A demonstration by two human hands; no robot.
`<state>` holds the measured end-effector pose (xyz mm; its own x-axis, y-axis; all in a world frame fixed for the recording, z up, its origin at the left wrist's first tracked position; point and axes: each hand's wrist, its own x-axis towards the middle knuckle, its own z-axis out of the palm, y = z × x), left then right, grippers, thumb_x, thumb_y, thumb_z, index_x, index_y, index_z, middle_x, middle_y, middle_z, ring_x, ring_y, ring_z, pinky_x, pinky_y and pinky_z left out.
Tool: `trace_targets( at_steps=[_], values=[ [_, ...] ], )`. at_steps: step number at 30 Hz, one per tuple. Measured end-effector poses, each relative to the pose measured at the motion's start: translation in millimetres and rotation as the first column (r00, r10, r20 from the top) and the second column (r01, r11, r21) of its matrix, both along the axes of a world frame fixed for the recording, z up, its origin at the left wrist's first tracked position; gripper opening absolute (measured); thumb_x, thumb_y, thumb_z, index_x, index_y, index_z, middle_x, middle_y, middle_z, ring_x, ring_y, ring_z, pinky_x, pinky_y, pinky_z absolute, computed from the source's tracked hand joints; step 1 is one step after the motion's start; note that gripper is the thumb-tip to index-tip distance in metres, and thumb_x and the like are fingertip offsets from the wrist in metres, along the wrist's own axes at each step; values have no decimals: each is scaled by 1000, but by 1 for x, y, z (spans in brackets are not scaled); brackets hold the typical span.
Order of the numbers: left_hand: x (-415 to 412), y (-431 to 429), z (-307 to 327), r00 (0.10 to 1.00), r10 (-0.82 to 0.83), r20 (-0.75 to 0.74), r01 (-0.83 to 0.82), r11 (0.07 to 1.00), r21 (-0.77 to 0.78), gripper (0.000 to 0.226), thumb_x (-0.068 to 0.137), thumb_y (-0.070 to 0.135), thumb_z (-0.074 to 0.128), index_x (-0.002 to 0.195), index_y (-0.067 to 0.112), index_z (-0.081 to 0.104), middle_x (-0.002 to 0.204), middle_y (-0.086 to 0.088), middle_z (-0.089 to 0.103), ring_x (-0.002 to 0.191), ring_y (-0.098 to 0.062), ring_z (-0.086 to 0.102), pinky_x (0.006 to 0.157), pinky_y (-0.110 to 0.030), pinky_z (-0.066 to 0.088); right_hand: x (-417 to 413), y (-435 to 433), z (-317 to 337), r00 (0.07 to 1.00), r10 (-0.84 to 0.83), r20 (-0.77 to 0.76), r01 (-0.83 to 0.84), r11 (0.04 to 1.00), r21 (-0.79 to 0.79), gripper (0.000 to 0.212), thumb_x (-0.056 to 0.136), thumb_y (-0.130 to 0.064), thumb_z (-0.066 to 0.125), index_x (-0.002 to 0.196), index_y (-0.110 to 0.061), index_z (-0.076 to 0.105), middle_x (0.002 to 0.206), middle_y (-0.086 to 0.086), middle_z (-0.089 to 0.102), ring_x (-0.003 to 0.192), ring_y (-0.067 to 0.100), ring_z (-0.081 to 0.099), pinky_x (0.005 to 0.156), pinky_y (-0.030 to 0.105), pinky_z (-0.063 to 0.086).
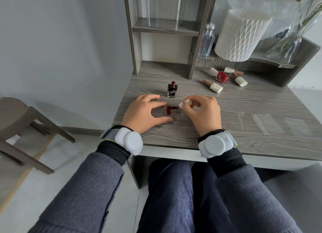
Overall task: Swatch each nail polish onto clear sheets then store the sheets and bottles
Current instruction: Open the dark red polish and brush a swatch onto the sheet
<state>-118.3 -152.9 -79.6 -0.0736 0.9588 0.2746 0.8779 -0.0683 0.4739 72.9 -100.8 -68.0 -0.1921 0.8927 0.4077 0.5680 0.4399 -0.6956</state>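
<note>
Brush on the swatch, near front-left of the desk

From my remote seat I see the right hand (203, 113) pinching the cream brush cap (186, 103) between thumb and fingertips, with the cap tilted down to the left. Its brush tip touches a dark red swatch (169, 109), an L-shaped patch of wet polish. The swatch sits between the two hands, towards the front-left corner of the grey wood-grain desk (244, 102). I cannot make out the edges of any sheet under it.

The left hand (144, 113) rests palm down just left of the swatch. Its thumb and forefinger are spread wide apart and lie flat on the surface, framing the patch.

Just behind the swatch stands the open bottle (172, 89) of dark polish, upright and uncapped.

Towards the back-right, four capped bottles lie on their sides close together. One is a red bottle (222, 77); around it are three nude-toned bottles (213, 85) with cream caps.

Near the right edge I see clear sheets (261, 123) lying flat, faint against the grain.

A perfume bottle (207, 41) stands on the raised shelf at the back.
</note>
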Motion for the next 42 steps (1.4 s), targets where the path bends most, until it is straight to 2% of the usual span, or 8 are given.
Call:
trace_targets(
  at_steps=[5,9,13,22,27,30,36,42],
  values=[
    [0,0,0,1000,-1,3,1,1000,4,80,58,83,47,121,36,63,137,14,49,128,-10,37,110,-36,31,0,-2,3,998,-12,-60,14,1000,23,10,84,-30,63,81,-27,71,70,-13,63,88,21,51,81,46,45],
    [0,0,0,1000,-3,0,3,1000,6,71,63,76,58,121,36,62,137,15,48,129,-10,36,109,-35,30,-2,-2,1,996,89,-7,-89,996,30,24,83,-48,54,85,-33,73,78,-17,67,90,15,51,83,45,45],
    [0,-1,0,1000,-5,2,5,1000,1,70,64,75,59,121,36,62,138,15,47,129,-10,35,109,-34,30,-2,-1,1,998,56,21,-56,998,12,38,78,-57,42,83,-32,71,80,-15,69,92,18,51,85,48,45],
    [0,-2,1,1000,-6,1,6,1000,-8,76,61,81,50,122,36,62,138,15,47,129,-10,36,109,-34,31,0,-5,7,995,-95,-42,94,995,-16,12,84,-26,59,77,-26,68,66,-14,58,90,20,50,87,49,43],
    [0,-2,2,1000,-8,8,8,1000,-7,75,61,78,53,121,35,62,137,14,48,129,-10,36,110,-33,30,0,-4,10,985,-43,-170,44,999,1,17,77,-41,48,81,-32,62,64,-14,53,81,23,52,82,50,46],
    [1,-2,2,1000,-7,7,7,1000,-9,76,60,78,52,121,35,62,137,15,48,129,-9,36,109,-32,29,0,-5,9,990,-5,-143,9,1000,22,26,78,-49,46,86,-32,64,64,-17,50,80,22,50,81,46,45],
    [1,-2,3,1000,-4,-3,4,1000,-19,78,60,81,50,122,36,61,138,16,47,129,-8,35,109,-32,30,-1,-4,5,998,30,-60,-29,1000,7,12,85,-37,59,86,-33,70,69,-16,59,88,20,51,84,51,45],
    [1,-2,1,1000,-7,10,7,1000,-6,81,58,84,47,121,36,62,137,15,48,128,-9,36,109,-34,31,-1,-4,6,1000,22,-19,-22,1000,-10,27,79,-51,48,81,-35,69,72,-9,66,90,21,54,85,51,46]
  ],
)
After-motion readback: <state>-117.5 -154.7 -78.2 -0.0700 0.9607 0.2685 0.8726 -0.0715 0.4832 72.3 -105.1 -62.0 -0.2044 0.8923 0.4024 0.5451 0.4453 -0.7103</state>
